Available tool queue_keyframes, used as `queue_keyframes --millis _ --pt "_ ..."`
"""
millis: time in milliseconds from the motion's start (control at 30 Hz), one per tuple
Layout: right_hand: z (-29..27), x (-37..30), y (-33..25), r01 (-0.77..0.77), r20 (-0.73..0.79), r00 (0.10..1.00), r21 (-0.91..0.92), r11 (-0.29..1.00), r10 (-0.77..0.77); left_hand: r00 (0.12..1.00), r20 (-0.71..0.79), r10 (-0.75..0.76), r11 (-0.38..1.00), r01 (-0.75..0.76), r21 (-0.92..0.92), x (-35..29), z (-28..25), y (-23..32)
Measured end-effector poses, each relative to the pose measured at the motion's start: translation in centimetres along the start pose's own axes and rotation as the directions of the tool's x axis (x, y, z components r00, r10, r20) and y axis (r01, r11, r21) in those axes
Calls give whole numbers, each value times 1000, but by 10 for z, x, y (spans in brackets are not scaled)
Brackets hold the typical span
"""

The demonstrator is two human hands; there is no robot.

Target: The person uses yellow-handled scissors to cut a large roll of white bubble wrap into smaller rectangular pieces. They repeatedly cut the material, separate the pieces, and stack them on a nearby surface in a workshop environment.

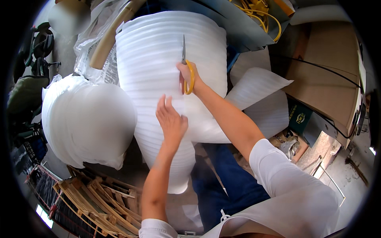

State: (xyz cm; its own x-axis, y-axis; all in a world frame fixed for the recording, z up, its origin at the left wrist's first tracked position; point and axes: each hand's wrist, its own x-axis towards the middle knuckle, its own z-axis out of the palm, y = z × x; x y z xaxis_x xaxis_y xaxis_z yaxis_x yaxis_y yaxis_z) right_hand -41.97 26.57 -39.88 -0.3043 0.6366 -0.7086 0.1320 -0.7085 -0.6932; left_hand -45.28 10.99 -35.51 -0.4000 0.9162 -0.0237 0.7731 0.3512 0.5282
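White foam everywhere, folks! One big ribbed foam sheet (158, 51) fills the ctr, bulging up front & running down twd the person's lap. Two hands in play, 1 pr of scissors (183, 51): yellow handles, grey blades. R hand (197, 80) has it! Fingers curled tight round the yellow loops, tip pointing up & away, blades looking together, right over the upper-mid part of the sheet. L hand (171, 122): grip half open, fingers spread & a bit bent, nothing seen in it; it's over the sheet, just below the R hand, & can't tell if the fingertips touch.

Quick count round the edges: 1 fat white bundle (63, 115) to the L, 1 tan cardboard tube (109, 39) top L, 1 grey bin (238, 29) top R w/ yellow cord (274, 23) inside. Loose foam flaps (260, 85) off to the R, near a big brown cardboard panel (321, 67). Slatted wooden pallets (99, 202) low L; stacked, so no exact no.

Labels, quickly: dark lettering on the clear plastic bag (107, 73) by the tube, creased & part hidden; pale print plus a small emblem on 1 dk green box (299, 118), far R.
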Motion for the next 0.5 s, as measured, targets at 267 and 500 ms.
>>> queue_keyframes --millis 267,500 --pt "7 -9 -9 44 0 999 -49 998 -44 964 265 30 944 -114 309 81 9 -17" --pt "13 -26 -11 -53 70 996 -15 998 54 980 83 183 933 -200 299 105 -10 -37"
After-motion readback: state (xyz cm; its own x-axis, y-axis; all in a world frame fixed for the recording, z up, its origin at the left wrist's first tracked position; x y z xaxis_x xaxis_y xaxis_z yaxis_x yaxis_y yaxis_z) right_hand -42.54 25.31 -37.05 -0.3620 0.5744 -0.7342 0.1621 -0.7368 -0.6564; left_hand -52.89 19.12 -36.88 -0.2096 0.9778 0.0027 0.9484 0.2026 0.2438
